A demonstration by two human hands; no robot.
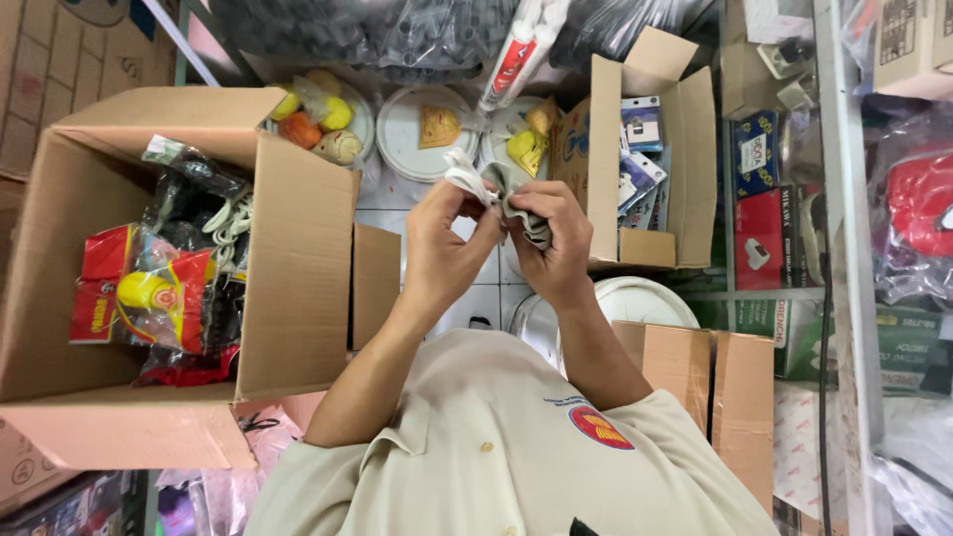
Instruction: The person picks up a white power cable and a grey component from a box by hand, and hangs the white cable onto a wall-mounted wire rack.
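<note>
In the centre of the frame, the left hand (442, 248) and right hand (556, 243) both pinch a small grey-white bundle (506, 194), which could slip down if either grip loosens.

Left hand (444, 238) and right hand (556, 238) meet over a narrow strip of white floor tile (476, 293). Left of the left hand: large open carton (298, 268), flap upright, blocks sideways reach. Right of the right hand: smaller open carton (606, 159). Beyond both: round white lids (402, 134) crowd the floor. Open air only above.
</note>
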